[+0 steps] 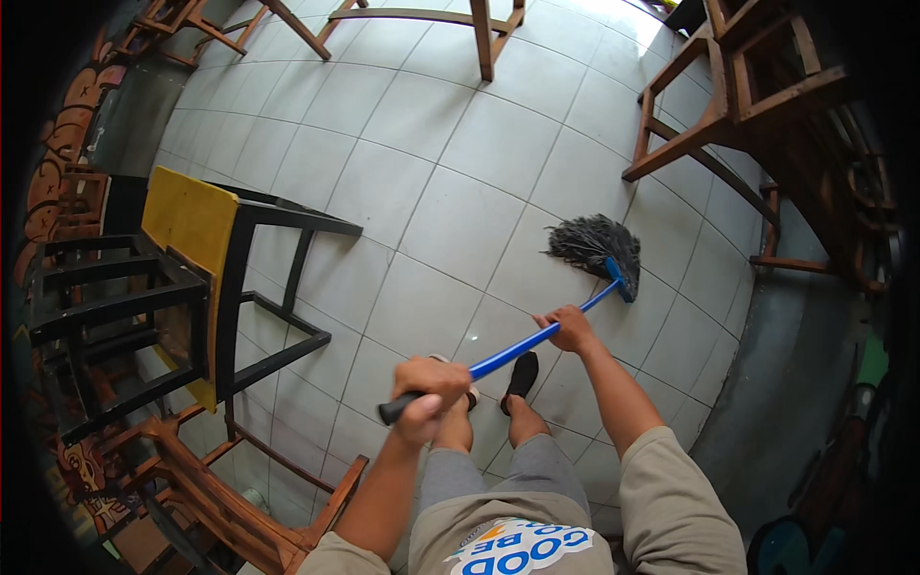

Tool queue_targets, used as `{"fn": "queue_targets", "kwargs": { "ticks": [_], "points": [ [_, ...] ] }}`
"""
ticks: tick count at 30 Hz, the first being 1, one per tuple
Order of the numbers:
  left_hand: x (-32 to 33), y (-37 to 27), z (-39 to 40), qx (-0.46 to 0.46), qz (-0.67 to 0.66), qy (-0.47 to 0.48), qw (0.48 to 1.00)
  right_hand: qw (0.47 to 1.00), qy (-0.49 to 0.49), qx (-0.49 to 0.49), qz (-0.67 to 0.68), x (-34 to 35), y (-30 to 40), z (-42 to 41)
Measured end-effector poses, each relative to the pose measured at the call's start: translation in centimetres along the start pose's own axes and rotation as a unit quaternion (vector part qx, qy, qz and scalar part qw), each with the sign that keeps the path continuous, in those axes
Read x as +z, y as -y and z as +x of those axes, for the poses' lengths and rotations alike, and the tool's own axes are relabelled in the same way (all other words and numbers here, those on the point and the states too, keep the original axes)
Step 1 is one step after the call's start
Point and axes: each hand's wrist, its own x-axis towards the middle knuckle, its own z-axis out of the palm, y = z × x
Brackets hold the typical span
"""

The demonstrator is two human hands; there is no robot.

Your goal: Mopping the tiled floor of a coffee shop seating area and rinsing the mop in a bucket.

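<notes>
A string mop with a blue handle slants across in front of me. My left hand is wrapped around its upper end, just ahead of the black end grip. Lower down the pole, my right hand grasps it close to the mop's blue head clamp. The dark grey mop strands lie spread on the pale tiled floor, ahead of me and to the right. My feet stand beneath the pole, a black shoe showing on one of them.
At left stands a black-framed table with a yellow top, black stools upturned against it. Brown wooden furniture is at lower left. Wooden chairs and tables line the right, and wooden legs stand at the top. Painted walls bound the sides.
</notes>
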Motion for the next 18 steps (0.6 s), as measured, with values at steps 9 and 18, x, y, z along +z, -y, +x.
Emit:
{"fn": "queue_targets", "kwargs": {
  "ticks": [9, 18],
  "points": [
    [3.6, 2.9, -4.5, -0.005, 0.024, 0.089, 0.996, 0.991, -0.072, 0.07, 0.092, 2.3, -1.7, -8.2],
    [-6.5, -14.0, -17.2, 0.065, 0.129, 0.037, 0.989, 0.977, -0.101, -0.108, 0.153, 13.6, 23.2, -0.7]
  ]
}}
